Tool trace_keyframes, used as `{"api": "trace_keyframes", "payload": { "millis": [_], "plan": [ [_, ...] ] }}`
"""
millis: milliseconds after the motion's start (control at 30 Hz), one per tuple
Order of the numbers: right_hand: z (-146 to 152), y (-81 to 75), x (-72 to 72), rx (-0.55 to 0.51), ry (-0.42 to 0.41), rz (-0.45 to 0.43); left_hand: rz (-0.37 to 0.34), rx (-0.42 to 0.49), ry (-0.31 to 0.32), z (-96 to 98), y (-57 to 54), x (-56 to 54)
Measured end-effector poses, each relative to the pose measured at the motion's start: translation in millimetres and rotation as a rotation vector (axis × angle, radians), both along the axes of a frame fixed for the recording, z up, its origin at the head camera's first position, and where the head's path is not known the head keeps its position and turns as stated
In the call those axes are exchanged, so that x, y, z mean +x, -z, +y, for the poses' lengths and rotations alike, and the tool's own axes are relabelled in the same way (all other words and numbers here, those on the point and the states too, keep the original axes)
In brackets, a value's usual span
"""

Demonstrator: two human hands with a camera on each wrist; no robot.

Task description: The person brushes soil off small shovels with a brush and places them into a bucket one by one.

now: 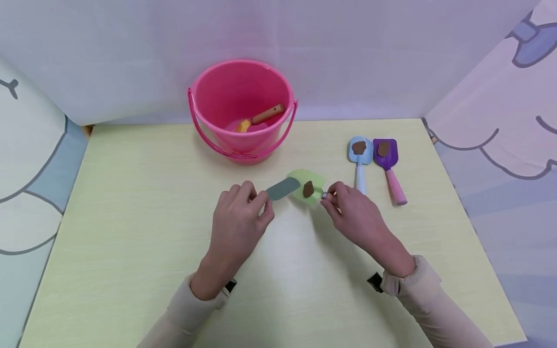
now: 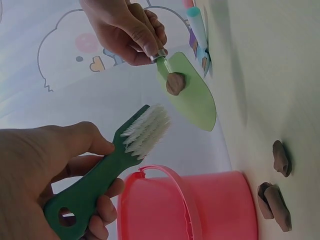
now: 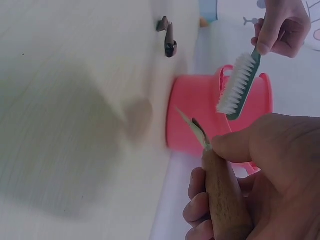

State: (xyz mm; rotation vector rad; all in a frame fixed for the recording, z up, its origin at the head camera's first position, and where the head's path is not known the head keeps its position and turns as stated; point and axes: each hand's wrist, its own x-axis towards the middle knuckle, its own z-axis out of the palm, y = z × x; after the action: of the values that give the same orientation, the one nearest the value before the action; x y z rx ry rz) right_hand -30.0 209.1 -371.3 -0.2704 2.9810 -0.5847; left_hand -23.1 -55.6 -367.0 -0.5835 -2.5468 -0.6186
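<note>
My left hand holds a green scrub brush by its handle. White bristles show on the brush head in both wrist views. My right hand grips the wooden handle of a light green trowel, held above the table. One brown lump lies on the trowel blade. From above, the brush tip overlaps the blade's edge, but the left wrist view shows a gap between them. Several brown lumps lie on the table near the bucket; the head view does not show them.
A pink bucket stands at the back with a yellow-ended, wooden-handled tool inside. To the right lie a blue shovel and a purple shovel, each bearing a brown lump. A curtain-like wall rises behind the table.
</note>
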Motion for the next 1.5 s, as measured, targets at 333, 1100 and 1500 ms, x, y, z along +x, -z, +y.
{"api": "trace_keyframes", "payload": {
  "millis": [333, 1100, 1500],
  "plan": [
    [-2, 2.3, 0.6, 0.084, -0.035, 0.089, 0.054, 0.012, 0.010, 4.9, 2.3, 1.8],
    [-7, 1.1, 2.1, 0.100, -0.003, 0.119, 0.132, -0.047, 0.032, 16.5, 3.4, 1.3],
    [-10, 1.6, 0.8, 0.063, -0.004, 0.085, 0.161, -0.118, 0.072, 24.1, 6.4, 2.7]
  ]
}}
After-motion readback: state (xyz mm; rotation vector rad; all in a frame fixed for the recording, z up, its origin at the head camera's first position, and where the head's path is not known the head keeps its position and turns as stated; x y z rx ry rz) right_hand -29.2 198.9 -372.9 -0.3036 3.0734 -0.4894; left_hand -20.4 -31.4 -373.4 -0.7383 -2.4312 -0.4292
